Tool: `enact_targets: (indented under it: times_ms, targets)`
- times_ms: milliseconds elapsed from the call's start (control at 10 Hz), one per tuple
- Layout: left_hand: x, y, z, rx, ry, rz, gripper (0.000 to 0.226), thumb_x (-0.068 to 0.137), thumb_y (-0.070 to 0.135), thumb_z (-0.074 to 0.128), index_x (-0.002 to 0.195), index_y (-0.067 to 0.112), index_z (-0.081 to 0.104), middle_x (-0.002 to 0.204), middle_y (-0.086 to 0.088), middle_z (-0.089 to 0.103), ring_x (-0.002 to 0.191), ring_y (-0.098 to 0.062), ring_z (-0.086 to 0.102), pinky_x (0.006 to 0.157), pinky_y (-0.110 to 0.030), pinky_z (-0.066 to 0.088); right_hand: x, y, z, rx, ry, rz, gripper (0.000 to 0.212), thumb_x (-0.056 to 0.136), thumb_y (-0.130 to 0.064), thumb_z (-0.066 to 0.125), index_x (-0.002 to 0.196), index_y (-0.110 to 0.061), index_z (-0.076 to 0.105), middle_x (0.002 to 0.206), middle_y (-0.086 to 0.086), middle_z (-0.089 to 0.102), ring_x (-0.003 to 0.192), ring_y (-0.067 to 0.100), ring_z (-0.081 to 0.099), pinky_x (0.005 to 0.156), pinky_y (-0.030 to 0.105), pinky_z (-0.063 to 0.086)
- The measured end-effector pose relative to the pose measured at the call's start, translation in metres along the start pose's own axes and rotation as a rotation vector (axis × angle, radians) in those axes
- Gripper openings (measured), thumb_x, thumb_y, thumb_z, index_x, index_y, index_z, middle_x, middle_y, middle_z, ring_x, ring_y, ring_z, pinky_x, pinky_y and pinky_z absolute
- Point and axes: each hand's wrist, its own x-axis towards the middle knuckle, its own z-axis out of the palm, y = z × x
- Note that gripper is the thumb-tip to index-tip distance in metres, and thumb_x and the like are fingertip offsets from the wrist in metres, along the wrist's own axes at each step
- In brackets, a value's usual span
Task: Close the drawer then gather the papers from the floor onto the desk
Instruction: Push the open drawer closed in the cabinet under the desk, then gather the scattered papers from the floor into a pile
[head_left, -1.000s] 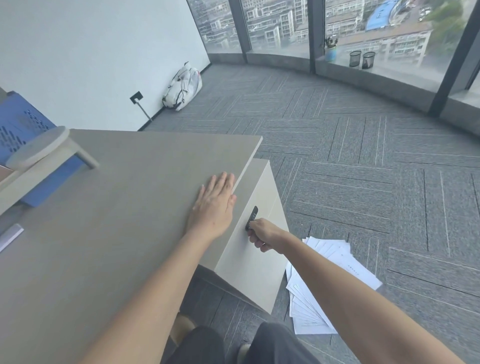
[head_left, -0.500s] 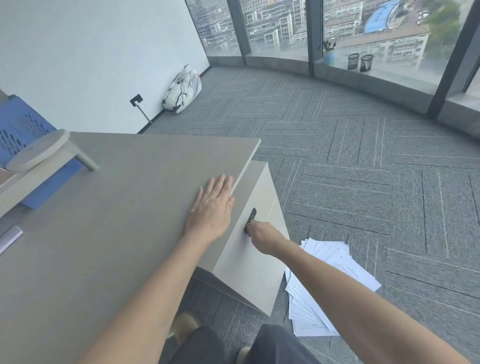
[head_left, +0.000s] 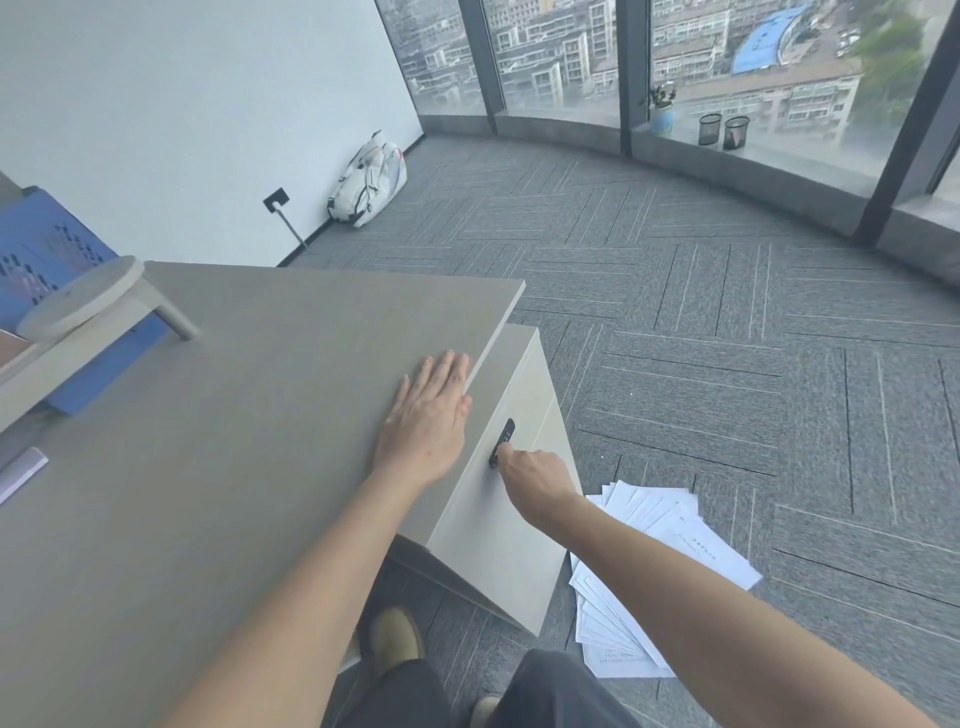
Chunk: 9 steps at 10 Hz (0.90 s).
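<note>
A pale drawer (head_left: 498, 525) with a black handle (head_left: 502, 442) sticks out a little from under the right edge of the grey desk (head_left: 208, 467). My right hand (head_left: 535, 480) is closed at the lower end of that handle. My left hand (head_left: 428, 418) lies flat with fingers together on the desk top near its edge. A fanned heap of white papers (head_left: 670, 540) lies on the carpet just right of the drawer, partly hidden by my right forearm.
A small wooden stand (head_left: 88, 306) and a blue panel (head_left: 41, 249) are at the desk's left. A white bag (head_left: 370, 179) leans on the wall. Two mesh cups (head_left: 722, 132) and a plant stand on the window ledge. My feet (head_left: 395, 642) are under the desk.
The drawer front has slid in toward the desk, with my right hand moving along at the handle. My left hand has stayed flat on the desk.
</note>
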Motion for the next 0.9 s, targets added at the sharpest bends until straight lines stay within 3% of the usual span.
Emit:
enact_targets:
  times_ms: [100,200,300,400,600,700,800,900]
  targets:
    - [-0.001,0.000,0.000,-0.006,0.002,0.000,0.054,0.107,0.029,0.023,0.160,0.022,0.010,0.169,0.002,0.009,0.156,-0.020,0.004,0.126,-0.041,0.003,0.001,0.001,0.002,0.034,-0.022,0.008,0.029,0.094,0.000,0.040,0.120,-0.008,0.049,0.109,0.011,0.073,0.098,0.035,0.070,0.066,0.035,0.035]
    - [-0.001,0.001,0.000,-0.001,0.009,0.001,0.055,0.107,0.029,0.024,0.160,0.021,0.012,0.169,0.002,0.010,0.156,-0.021,0.005,0.126,-0.042,0.005,0.001,0.001,0.003,0.148,-0.064,0.052,0.028,0.104,-0.027,0.040,0.122,-0.010,0.050,0.119,0.012,0.067,0.106,0.037,0.067,0.074,0.040,0.041]
    - [-0.001,0.002,0.000,-0.013,0.013,-0.004,0.055,0.106,0.030,0.027,0.159,0.019,0.014,0.169,0.001,0.012,0.156,-0.022,0.007,0.126,-0.042,0.005,-0.002,-0.002,-0.005,0.216,-0.120,0.106,0.036,0.102,-0.033,0.041,0.128,-0.009,0.050,0.129,0.013,0.058,0.116,0.037,0.061,0.088,0.042,0.046]
    - [-0.003,0.003,-0.002,-0.065,0.012,-0.013,0.057,0.105,0.029,0.033,0.158,0.016,0.019,0.168,-0.002,0.015,0.156,-0.023,0.009,0.125,-0.040,0.005,-0.009,0.000,-0.016,0.235,-0.107,0.130,0.035,0.101,-0.031,0.043,0.126,-0.008,0.050,0.129,0.013,0.056,0.118,0.036,0.059,0.091,0.042,0.046]
    - [-0.014,0.021,-0.009,-0.307,0.083,-0.057,0.050,0.100,0.016,0.043,0.149,0.010,0.040,0.162,-0.005,0.035,0.154,-0.021,0.021,0.123,-0.034,0.020,-0.038,0.018,-0.044,0.284,-0.069,0.173,0.042,0.099,-0.029,0.044,0.136,-0.009,0.048,0.131,0.012,0.056,0.122,0.034,0.056,0.096,0.042,0.047]
    - [-0.023,0.041,-0.014,-0.368,0.124,-0.062,0.043,0.099,0.014,0.046,0.141,0.010,0.051,0.154,-0.007,0.047,0.148,-0.021,0.034,0.114,-0.031,0.031,-0.060,0.030,-0.062,0.289,-0.048,0.189,0.046,0.099,-0.030,0.047,0.141,-0.012,0.047,0.134,0.011,0.057,0.125,0.032,0.055,0.099,0.040,0.045]
    - [-0.034,0.063,-0.017,-0.400,0.147,-0.081,0.036,0.097,0.015,0.048,0.131,0.013,0.060,0.136,-0.009,0.064,0.126,-0.028,0.057,0.097,-0.033,0.044,-0.088,0.044,-0.083,0.289,-0.009,0.212,0.044,0.098,-0.029,0.049,0.139,-0.012,0.052,0.135,0.011,0.057,0.126,0.031,0.055,0.100,0.038,0.043]
    - [-0.048,0.084,-0.017,-0.431,0.154,-0.092,0.036,0.094,0.015,0.047,0.125,0.017,0.065,0.124,-0.008,0.071,0.113,-0.030,0.064,0.089,-0.034,0.049,-0.117,0.059,-0.103,0.292,0.043,0.231,0.040,0.098,-0.029,0.051,0.135,-0.012,0.056,0.132,0.011,0.061,0.124,0.031,0.057,0.100,0.037,0.044]
